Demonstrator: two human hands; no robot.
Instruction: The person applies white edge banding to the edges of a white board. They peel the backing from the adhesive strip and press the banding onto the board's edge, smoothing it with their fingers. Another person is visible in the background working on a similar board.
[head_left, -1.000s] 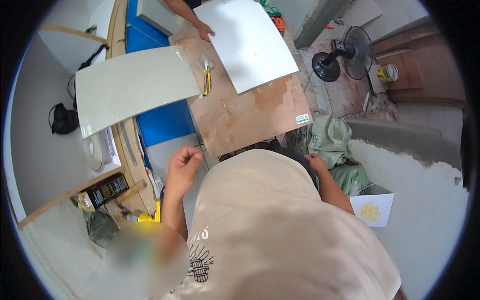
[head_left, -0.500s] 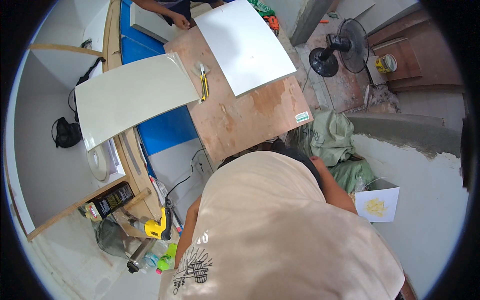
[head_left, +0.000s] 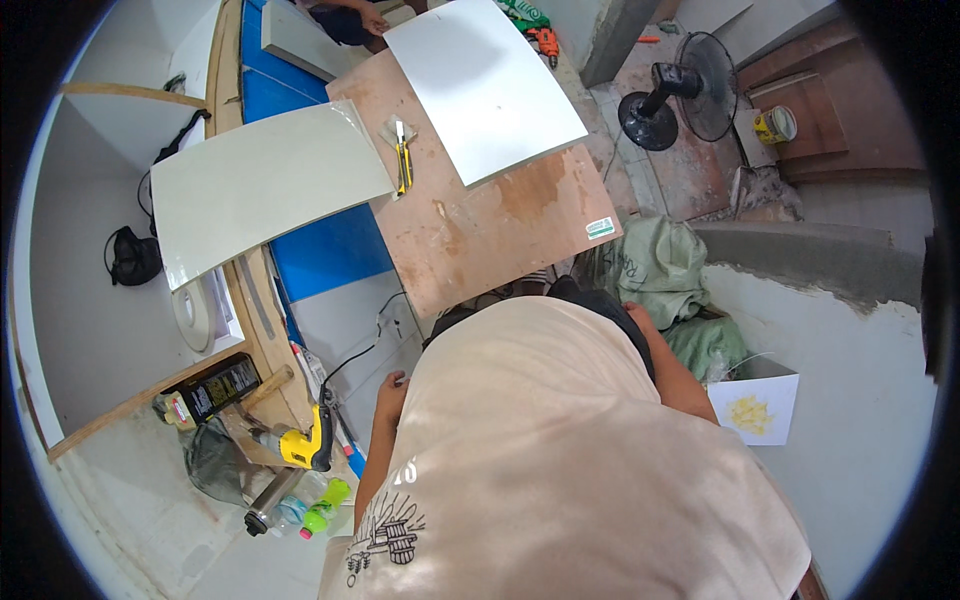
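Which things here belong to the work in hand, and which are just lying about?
Likely in the work:
- white panel
- beige panel
- brown board
- knife

Seemingly lying about:
- fan
- yellow drill
- green bottle
- sack

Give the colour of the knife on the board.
The knife is yellow and black, clearest in the head view.

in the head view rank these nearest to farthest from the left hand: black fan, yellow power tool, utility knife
From the left hand:
1. yellow power tool, to its left
2. utility knife, ahead on the brown board
3. black fan, far ahead, right
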